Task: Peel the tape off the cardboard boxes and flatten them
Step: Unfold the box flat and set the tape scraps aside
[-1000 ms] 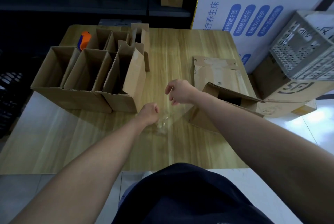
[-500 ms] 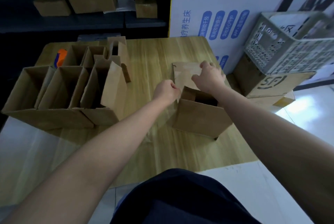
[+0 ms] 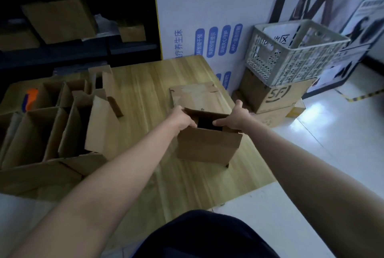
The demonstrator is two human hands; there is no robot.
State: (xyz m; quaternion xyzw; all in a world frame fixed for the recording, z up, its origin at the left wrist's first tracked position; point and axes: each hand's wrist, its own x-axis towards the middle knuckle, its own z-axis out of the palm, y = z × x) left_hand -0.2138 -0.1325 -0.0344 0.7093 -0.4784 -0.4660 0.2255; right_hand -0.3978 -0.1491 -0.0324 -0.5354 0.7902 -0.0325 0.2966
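A small open cardboard box (image 3: pixel 207 145) stands upright on the wooden table (image 3: pixel 145 87), right of centre. My left hand (image 3: pixel 181 119) grips its left top edge, fingers curled over the rim. My right hand (image 3: pixel 235 119) holds the right top edge, fingers reaching into the opening. Just behind the box lies a flattened piece of cardboard (image 3: pixel 193 93). On the left of the table stands a cluster of open cardboard boxes (image 3: pixel 52 124) with raised flaps.
An orange and blue tool (image 3: pixel 30 98) lies behind the left boxes. Right of the table, on the floor, a white plastic crate (image 3: pixel 295 51) sits on stacked cardboard boxes (image 3: pixel 276 96). Dark shelves (image 3: pixel 72 18) with more boxes stand at the back.
Both hands left a bit of clear tape near the table's front and moved to the small box, which now stands upright in their grip. The view swung right.
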